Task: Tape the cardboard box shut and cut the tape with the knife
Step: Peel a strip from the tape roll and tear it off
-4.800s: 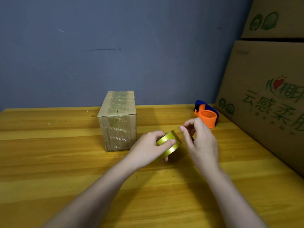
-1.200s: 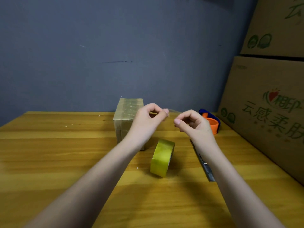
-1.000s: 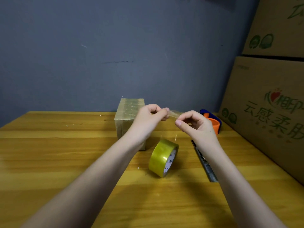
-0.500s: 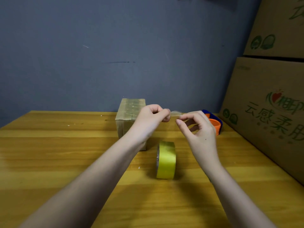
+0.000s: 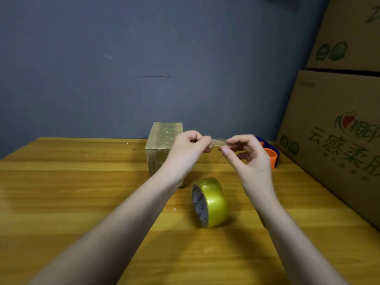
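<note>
Both hands are raised above the wooden table (image 5: 61,192), meeting in front of the small cardboard box (image 5: 162,145). The left hand (image 5: 189,149) has its fingers curled in, pinching one end of a short clear strip of tape (image 5: 219,142); the right hand (image 5: 248,159) pinches the other end between thumb and forefinger, its remaining fingers loosely bent. The strip stretches between the two hands, in the air. The box stands upright toward the back of the table, its top already glossy with tape. The yellow tape roll (image 5: 210,202) stands on its edge on the table, nearer than the box and just below the hands. Behind the right hand sits an orange and blue tape dispenser (image 5: 270,155), beside large printed cartons (image 5: 339,130) stacked along the right. I can't spot the knife from here.
</note>
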Tool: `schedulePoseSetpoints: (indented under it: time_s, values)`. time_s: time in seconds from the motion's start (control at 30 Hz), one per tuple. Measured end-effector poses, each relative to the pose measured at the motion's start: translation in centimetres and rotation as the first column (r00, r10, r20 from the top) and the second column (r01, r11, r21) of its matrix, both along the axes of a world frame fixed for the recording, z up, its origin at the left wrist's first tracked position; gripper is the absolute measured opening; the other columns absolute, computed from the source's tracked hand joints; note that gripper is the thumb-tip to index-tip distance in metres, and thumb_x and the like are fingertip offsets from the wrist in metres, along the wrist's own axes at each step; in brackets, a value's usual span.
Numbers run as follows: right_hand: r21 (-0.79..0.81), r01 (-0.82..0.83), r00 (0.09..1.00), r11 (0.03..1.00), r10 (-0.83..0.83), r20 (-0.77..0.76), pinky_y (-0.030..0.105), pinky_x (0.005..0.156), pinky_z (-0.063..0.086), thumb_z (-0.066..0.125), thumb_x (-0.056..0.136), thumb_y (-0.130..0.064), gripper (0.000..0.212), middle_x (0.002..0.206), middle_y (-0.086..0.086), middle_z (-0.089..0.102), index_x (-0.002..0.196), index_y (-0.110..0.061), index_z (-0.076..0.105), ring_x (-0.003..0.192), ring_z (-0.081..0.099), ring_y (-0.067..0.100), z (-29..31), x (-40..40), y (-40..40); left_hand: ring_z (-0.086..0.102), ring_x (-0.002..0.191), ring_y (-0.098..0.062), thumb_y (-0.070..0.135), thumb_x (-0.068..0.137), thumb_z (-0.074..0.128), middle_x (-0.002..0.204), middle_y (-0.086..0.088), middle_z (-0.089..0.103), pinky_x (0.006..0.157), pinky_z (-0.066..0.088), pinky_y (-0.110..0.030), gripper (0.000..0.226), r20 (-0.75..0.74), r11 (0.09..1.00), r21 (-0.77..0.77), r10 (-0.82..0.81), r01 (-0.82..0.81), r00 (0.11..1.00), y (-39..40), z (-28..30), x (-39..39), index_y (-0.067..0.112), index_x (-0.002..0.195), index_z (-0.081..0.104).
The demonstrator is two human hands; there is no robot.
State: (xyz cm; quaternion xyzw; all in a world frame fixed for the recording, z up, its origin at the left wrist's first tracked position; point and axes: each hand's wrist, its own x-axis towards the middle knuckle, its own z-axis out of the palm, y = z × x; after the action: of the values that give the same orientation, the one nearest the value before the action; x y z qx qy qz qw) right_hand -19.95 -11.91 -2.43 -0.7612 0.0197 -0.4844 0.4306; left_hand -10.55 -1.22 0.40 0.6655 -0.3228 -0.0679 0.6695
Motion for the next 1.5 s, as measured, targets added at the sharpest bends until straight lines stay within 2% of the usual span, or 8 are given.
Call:
schedulePoseSetpoints:
  time_s: [0.17, 0.37, 0.53, 0.7, 0.97, 1.2, 1.37, 1.5]
  values:
    - [-0.061, 0.037, 0.999, 0.997, -0.037, 0.003, 0.015, 0.070, 0.049, 0.067, 0.083, -0.008, 0.012, 0.087, -0.014, 0.065, 0.093, -0.016, 0.066, 0.085, 0.062, 0.002, 0.0, 0.0, 0.2, 0.060, 0.074, -0.010, 0.014, 0.085, 0.059, 0.073, -0.006, 0.065, 0.066, 0.041, -0.019, 0.020, 0.001, 0.999, 0.002, 0.033, -0.033, 0.999, 0.1, 0.0, -0.3, 0.007, 0.067, 0.065]
    - [-0.091, 0.062, 0.998, 0.994, -0.061, 0.009, 0.013, 0.071, 0.048, 0.067, 0.084, -0.010, 0.011, 0.088, -0.012, 0.066, 0.092, -0.017, 0.067, 0.086, 0.062, 0.002, -0.1, -0.1, 0.3, 0.060, 0.072, -0.009, 0.014, 0.084, 0.058, 0.070, -0.003, 0.065, 0.059, 0.042, -0.007, 0.021, 0.015, 0.999, 0.006, 0.052, -0.052, 0.999, 0.1, 0.0, -0.4, 0.008, 0.065, 0.065]
    - [-0.012, 0.038, 0.998, 0.999, -0.037, 0.045, 0.015, 0.068, 0.048, 0.069, 0.082, -0.005, 0.018, 0.083, -0.009, 0.064, 0.097, -0.007, 0.059, 0.079, 0.062, 0.004, -0.1, -0.1, 0.6, 0.059, 0.071, -0.009, 0.013, 0.084, 0.058, 0.069, -0.004, 0.064, 0.060, 0.042, -0.010, 0.020, 0.001, 0.997, -0.013, 0.071, -0.071, 0.997, 0.0, -0.2, -0.6, 0.007, 0.066, 0.065]
    - [-0.118, 0.087, 0.996, 0.989, -0.088, 0.000, 0.021, 0.072, 0.051, 0.067, 0.084, -0.012, 0.009, 0.088, -0.009, 0.066, 0.091, -0.016, 0.068, 0.085, 0.061, 0.005, -0.2, -0.1, 0.2, 0.060, 0.071, -0.010, 0.012, 0.084, 0.058, 0.071, -0.006, 0.066, 0.057, 0.040, -0.005, 0.020, 0.002, 0.996, -0.024, 0.082, -0.082, 0.997, 0.1, -0.2, -0.7, 0.003, 0.070, 0.068]
    - [-0.168, 0.138, 0.990, 0.976, -0.137, 0.021, 0.021, 0.071, 0.050, 0.067, 0.084, -0.014, 0.010, 0.088, -0.005, 0.067, 0.093, -0.017, 0.070, 0.085, 0.060, 0.007, -0.3, 0.0, 0.4, 0.060, 0.074, -0.011, 0.014, 0.087, 0.057, 0.069, -0.003, 0.065, 0.078, 0.045, -0.022, 0.026, 0.016, 0.995, -0.028, 0.093, -0.093, 0.996, 0.4, -0.2, -1.3, 0.013, 0.061, 0.064]
    - [-0.165, 0.199, 0.980, 0.966, -0.194, 0.042, 0.024, 0.071, 0.050, 0.066, 0.085, -0.017, 0.008, 0.086, -0.006, 0.066, 0.090, -0.021, 0.070, 0.084, 0.059, 0.008, -0.4, 0.2, 0.7, 0.064, 0.086, -0.016, 0.017, 0.086, 0.058, 0.073, -0.004, 0.067, 0.079, 0.044, -0.022, 0.025, 0.016, 0.995, -0.002, 0.103, -0.103, 0.995, 0.6, -0.1, -1.6, 0.012, 0.063, 0.066]
    - [-0.181, 0.262, 0.965, 0.948, -0.259, 0.042, 0.023, 0.073, 0.048, 0.060, 0.089, -0.017, 0.005, 0.089, -0.009, 0.057, 0.091, -0.019, 0.064, 0.086, 0.054, 0.003, -1.0, 0.6, 1.1, 0.065, 0.081, -0.019, 0.032, 0.082, 0.060, 0.073, 0.000, 0.070, 0.083, 0.049, -0.037, 0.028, 0.107, 0.985, 0.063, 0.151, -0.158, 0.983, 0.6, -0.6, -1.2, 0.023, 0.056, 0.066]
    - [-0.225, 0.323, 0.946, 0.919, -0.312, 0.084, 0.020, 0.073, 0.046, 0.058, 0.091, -0.015, 0.004, 0.097, -0.005, 0.051, 0.091, -0.014, 0.062, 0.090, 0.047, -0.005, -1.5, 1.0, 1.3, 0.056, 0.063, -0.017, 0.040, 0.082, 0.057, 0.062, 0.002, 0.062, 0.063, 0.045, -0.032, 0.032, 0.301, 0.948, 0.129, 0.242, -0.290, 0.922, 0.8, -0.5, -1.0, 0.020, 0.058, 0.064]
